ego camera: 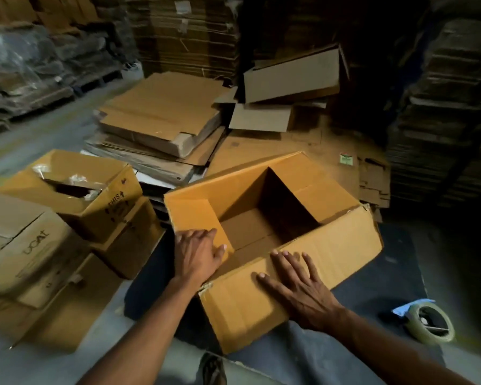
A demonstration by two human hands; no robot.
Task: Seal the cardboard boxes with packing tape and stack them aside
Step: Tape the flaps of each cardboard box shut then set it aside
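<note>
While your right hand (pixel 300 290) lies flat with its fingers spread on the near flap of the open box (pixel 272 232), your left hand (pixel 197 254) presses its straight fingers on the small flap at the box's left end. Neither hand grips anything. The box sits on a dark mat (pixel 372 295) on the floor, its top open and its inside bare. To your right, on the mat's edge, lies a roll of clear tape (pixel 431 326), well apart from the box. To your left stand several closed brown boxes (pixel 39 245), one with a torn top. Beyond the open box lies a pile of flattened cardboard (pixel 156 126), and tall stacks of cardboard (pixel 186 34) rise behind.
</note>
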